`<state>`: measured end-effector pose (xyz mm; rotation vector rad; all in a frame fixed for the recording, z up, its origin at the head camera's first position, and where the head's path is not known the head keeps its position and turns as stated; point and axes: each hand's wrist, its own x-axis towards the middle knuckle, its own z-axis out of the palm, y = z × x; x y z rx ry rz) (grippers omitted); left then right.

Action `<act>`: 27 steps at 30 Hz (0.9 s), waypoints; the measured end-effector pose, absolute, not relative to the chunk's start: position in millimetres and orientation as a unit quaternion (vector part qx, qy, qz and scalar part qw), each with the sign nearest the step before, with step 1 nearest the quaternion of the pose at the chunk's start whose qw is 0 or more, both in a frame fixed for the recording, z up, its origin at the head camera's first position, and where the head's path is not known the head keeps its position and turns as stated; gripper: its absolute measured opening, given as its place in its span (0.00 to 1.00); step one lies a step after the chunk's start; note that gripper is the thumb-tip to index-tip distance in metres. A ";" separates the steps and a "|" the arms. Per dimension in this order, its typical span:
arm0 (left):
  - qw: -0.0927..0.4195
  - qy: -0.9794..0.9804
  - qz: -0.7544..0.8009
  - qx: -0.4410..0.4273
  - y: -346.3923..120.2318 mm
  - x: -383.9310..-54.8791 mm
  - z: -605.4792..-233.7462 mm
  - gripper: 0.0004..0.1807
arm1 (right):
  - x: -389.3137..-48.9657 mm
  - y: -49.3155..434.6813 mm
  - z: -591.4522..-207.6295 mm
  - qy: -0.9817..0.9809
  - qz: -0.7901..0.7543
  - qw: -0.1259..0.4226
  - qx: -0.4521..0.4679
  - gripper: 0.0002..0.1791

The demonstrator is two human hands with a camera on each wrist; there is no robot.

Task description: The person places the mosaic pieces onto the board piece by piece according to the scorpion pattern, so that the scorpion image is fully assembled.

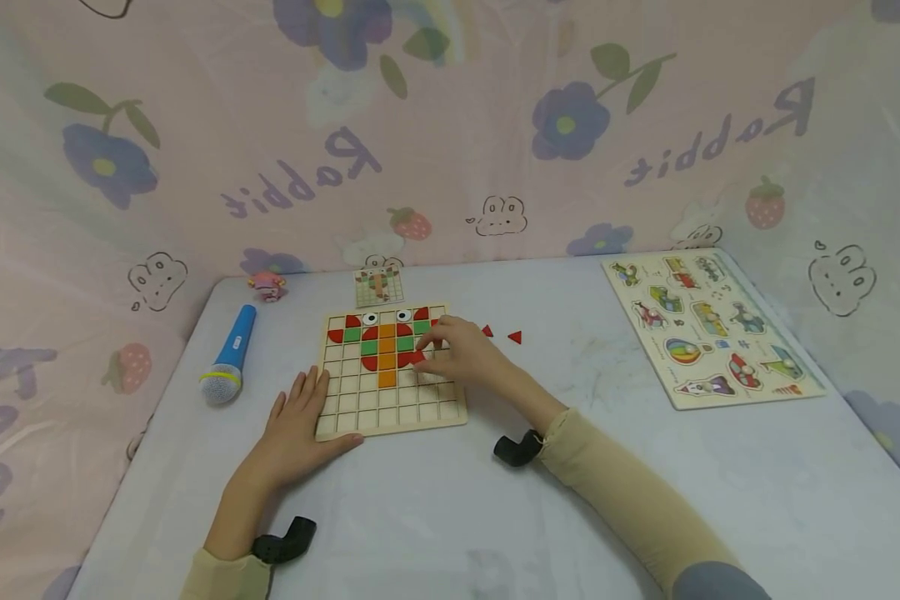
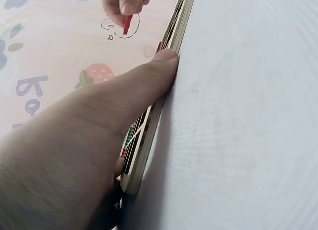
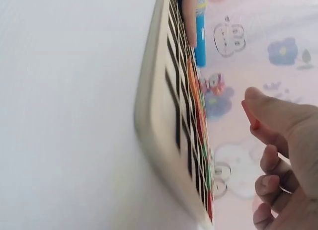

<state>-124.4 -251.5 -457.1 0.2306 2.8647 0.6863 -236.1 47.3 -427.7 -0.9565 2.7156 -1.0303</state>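
Note:
My left hand (image 1: 288,437) lies with straight fingers along the left edge of a wooden grid board (image 1: 412,414), its thumb at the near edge. Above the board's right half, my right hand (image 1: 461,354) pinches a small red piece (image 3: 250,113) between thumb and fingertips; the other fingers are curled. In the left wrist view the red piece (image 2: 127,25) hangs clear of the board. Set in the grid are orange squares (image 1: 387,356), green squares (image 1: 405,343), red curved pieces (image 1: 369,363) and two round eye pieces (image 1: 371,318).
Behind the board lies a small pattern card (image 1: 378,286). Two red triangles (image 1: 515,337) are right of it. A blue toy microphone (image 1: 234,350) and a pink figurine (image 1: 268,286) stand left. A picture puzzle board (image 1: 708,329) lies far right. Patterned cloth hangs behind.

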 end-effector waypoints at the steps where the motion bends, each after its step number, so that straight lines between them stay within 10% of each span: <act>1: 0.093 0.965 0.231 0.078 -251.9 -124.5 -457.4 0.68 | -233.6 40.7 -427.3 0.885 -0.338 0.048 -0.317 0.18; 27: 0.097 0.965 0.232 0.078 -254.1 -126.1 -460.4 0.68 | -219.6 15.1 -467.3 0.856 -0.329 0.072 -0.393 0.10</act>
